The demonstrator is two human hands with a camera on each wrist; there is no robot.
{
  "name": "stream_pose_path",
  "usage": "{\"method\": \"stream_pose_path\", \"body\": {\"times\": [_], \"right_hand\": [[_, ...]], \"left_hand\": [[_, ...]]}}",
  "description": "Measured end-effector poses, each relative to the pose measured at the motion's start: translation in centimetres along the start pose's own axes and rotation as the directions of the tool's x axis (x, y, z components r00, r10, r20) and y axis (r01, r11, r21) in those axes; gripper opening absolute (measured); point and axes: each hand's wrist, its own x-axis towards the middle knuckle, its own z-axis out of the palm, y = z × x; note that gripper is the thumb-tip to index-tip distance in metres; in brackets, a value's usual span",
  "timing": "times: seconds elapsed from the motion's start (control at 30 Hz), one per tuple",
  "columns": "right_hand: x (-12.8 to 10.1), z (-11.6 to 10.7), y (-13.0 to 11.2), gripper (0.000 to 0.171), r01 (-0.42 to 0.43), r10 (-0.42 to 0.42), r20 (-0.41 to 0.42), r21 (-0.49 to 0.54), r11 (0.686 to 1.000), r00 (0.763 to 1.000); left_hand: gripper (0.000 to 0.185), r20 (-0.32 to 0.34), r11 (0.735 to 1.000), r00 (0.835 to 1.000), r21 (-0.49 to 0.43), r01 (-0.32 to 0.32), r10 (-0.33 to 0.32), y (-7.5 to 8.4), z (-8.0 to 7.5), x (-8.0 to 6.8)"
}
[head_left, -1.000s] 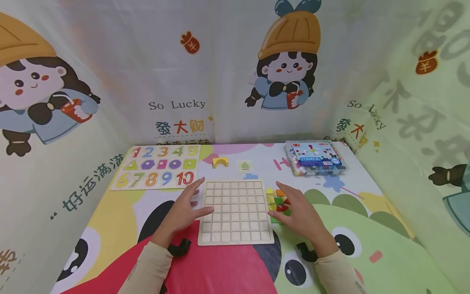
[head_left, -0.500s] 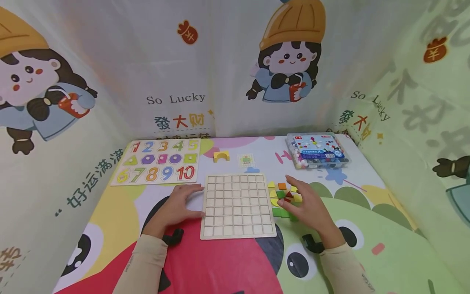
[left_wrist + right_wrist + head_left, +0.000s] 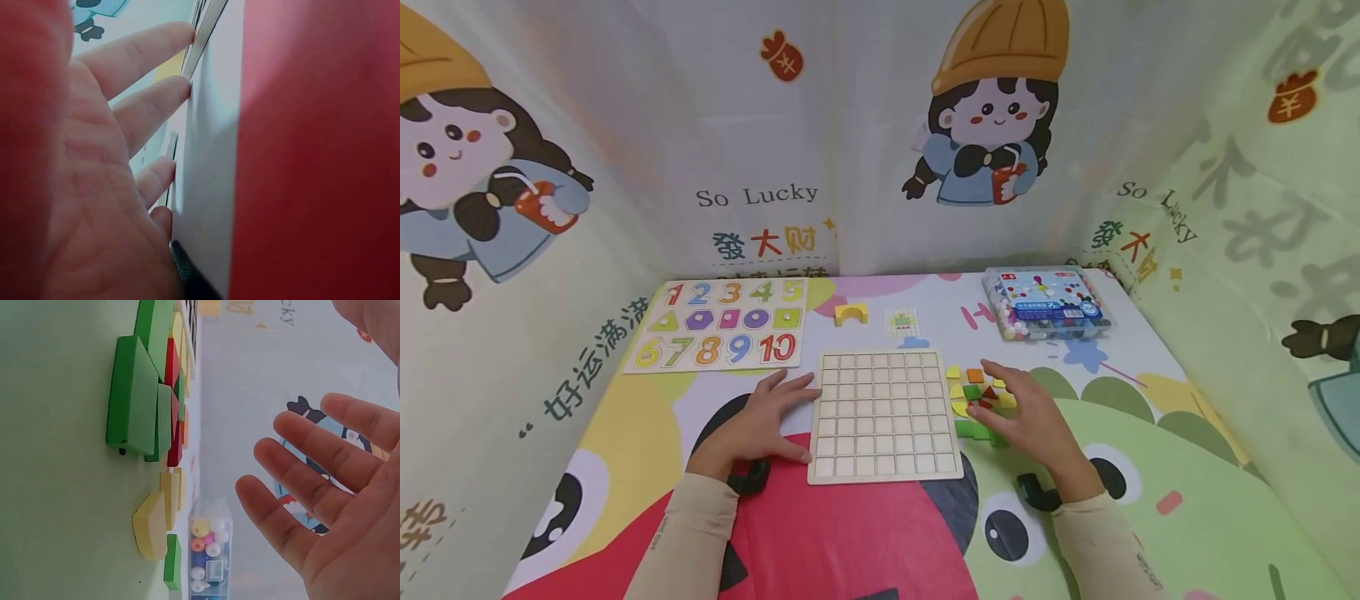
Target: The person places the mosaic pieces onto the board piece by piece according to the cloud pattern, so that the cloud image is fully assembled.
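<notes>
A pale wooden grid board (image 3: pixel 883 417) with bare square cells lies in the middle of the table. Along its left edge my left hand (image 3: pixel 758 423) is spread, palm inward, with fingertips (image 3: pixel 181 87) right at the board's side. To the right of the board sits a cluster of small wooden blocks (image 3: pixel 973 391) in yellow, green, red and orange. Over their right side hovers my right hand (image 3: pixel 1036 421), its fingers straight and apart from the pieces. Seen from the right wrist, a green block (image 3: pixel 131 394) and a yellow block (image 3: pixel 150 528) lie below those fingers.
At the back left lies a number puzzle board (image 3: pixel 715 325). A yellow arch block (image 3: pixel 851 314) and a small pattern card (image 3: pixel 901 323) are behind the grid board. A clear plastic box (image 3: pixel 1048 304) of beads stands at the back right, before a printed curtain (image 3: pixel 865 150).
My left hand has come down and back to the board's left edge, its fingers spreading. My right hand has moved a little to the right, uncovering more blocks. The head view has tilted slightly.
</notes>
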Motion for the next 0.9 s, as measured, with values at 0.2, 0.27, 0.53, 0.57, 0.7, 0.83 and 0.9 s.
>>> {"method": "stream_pose_path", "body": {"times": [0.2, 0.27, 0.53, 0.57, 0.7, 0.83, 0.9], "right_hand": [[0.1, 0.0, 0.2, 0.076, 0.001, -0.001, 0.004, -0.011, 1.000, 1.000], [0.1, 0.1, 0.2, 0.076, -0.003, 0.003, 0.007, -0.014, 1.000, 1.000], [0.0, 0.1, 0.3, 0.073, 0.008, -0.008, -0.005, -0.025, 1.000, 1.000], [0.0, 0.1, 0.3, 0.073, 0.014, -0.014, -0.009, -0.023, 1.000, 1.000], [0.2, 0.0, 0.6, 0.070, 0.022, -0.023, -0.023, -0.027, 0.999, 0.999], [0.8, -0.8, 1.1, 0.059, 0.013, -0.014, -0.004, -0.079, 0.997, 1.000], [1.4, -1.3, 1.3, 0.050, 0.018, -0.015, 0.024, -0.112, 0.994, 1.000]], "left_hand": [[0.105, 0.005, 1.000, 1.000, -0.014, -0.002, 0.002, 0.0, 0.1, -0.1], [0.106, 0.001, 1.000, 1.000, -0.013, -0.001, 0.001, 0.0, 0.2, 0.0], [0.108, -0.003, 1.000, 1.000, 0.018, -0.005, 0.005, 0.2, 0.3, 0.1], [0.108, -0.005, 1.000, 1.000, 0.019, -0.004, 0.004, 0.2, 0.2, 0.1], [0.109, -0.006, 1.000, 1.000, 0.020, 0.006, -0.005, 0.1, 0.2, 0.0], [0.110, -0.004, 1.000, 1.000, 0.016, 0.005, -0.005, -0.1, 0.4, 0.1], [0.110, -0.004, 1.000, 1.000, 0.016, -0.005, 0.005, -0.3, 0.5, 0.2]]}}
